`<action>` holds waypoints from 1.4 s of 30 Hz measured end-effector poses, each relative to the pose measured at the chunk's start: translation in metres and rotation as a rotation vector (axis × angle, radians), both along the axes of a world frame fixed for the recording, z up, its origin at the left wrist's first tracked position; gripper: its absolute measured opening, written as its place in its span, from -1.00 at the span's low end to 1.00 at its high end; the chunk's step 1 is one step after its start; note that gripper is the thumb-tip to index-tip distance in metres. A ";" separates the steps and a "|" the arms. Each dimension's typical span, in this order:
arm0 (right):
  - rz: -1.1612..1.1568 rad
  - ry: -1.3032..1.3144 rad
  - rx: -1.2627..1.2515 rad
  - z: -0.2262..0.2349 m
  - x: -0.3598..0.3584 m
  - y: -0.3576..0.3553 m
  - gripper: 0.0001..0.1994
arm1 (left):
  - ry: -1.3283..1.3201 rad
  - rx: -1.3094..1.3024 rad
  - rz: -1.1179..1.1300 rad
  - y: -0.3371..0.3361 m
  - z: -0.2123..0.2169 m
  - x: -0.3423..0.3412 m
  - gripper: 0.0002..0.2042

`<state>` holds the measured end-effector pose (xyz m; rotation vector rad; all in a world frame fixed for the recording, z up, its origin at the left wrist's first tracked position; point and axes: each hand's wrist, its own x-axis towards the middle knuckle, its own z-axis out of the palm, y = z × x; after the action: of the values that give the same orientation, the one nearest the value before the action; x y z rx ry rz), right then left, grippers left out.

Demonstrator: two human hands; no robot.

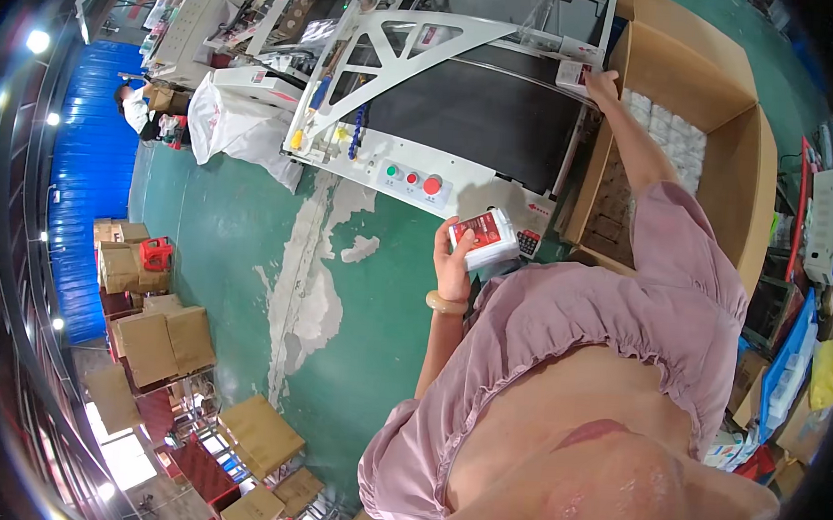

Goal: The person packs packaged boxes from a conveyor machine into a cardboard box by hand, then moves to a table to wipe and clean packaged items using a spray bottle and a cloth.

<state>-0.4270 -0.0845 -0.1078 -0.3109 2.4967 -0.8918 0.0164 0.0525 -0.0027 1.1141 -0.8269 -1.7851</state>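
My left hand [452, 265] is closed around a white packet with a red label [479, 233], held just in front of the machine's control panel. It may be a stack of several packets; I cannot tell. A pale bangle circles that wrist. Stretched out to the far right, my right hand [603, 85] has its fingers on a small white packet with a red patch [574, 74], at the right end of the machine's black conveyor belt [500, 104]. That hand reaches over a large open cardboard carton [755, 184], where rows of white wrapped packets [672, 142] lie.
A white angled frame [389, 70] spans the machine. Its front panel carries green and red push buttons [432, 185]. A white sack [235, 123] lies by the machine's left end. Stacked cardboard boxes [163, 341] stand at left, and a person [137, 109] works far back.
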 end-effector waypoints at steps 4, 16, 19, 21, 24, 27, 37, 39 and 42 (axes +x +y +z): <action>0.338 0.047 0.069 0.000 -0.009 0.015 -0.43 | 0.020 -0.005 -0.044 -0.005 0.000 -0.005 -0.65; 1.337 0.226 -0.734 0.127 0.213 0.179 -0.26 | 0.239 0.272 -0.130 -0.022 -0.017 -0.024 -0.71; 1.313 0.355 -0.768 0.120 0.231 0.188 -0.22 | 0.137 0.229 -0.186 -0.017 -0.007 -0.038 -0.70; 1.260 0.413 -0.743 0.111 0.225 0.191 -0.25 | 0.148 0.215 -0.235 -0.018 -0.008 -0.039 -0.67; 1.243 0.389 -0.723 0.119 0.207 0.191 -0.31 | 0.239 0.382 -0.343 -0.018 0.013 -0.046 -0.57; 1.218 0.382 -0.671 0.123 0.187 0.189 -0.33 | -0.052 0.283 -0.222 -0.013 0.014 -0.053 -0.50; 0.418 0.142 -0.570 0.131 0.085 0.119 -0.38 | 0.016 0.344 -0.172 -0.004 0.005 -0.029 -0.59; 0.296 0.308 -0.656 0.084 0.022 0.099 -0.36 | 0.009 0.341 -0.179 -0.002 0.005 -0.033 -0.61; 0.075 0.337 -0.540 0.059 -0.035 0.072 -0.30 | 0.013 0.337 -0.219 -0.003 0.005 -0.041 -0.61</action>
<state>-0.4624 -0.0122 -0.0486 -0.7803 2.4658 -1.5873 -0.0244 0.0497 0.0023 1.2612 -0.6758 -2.1708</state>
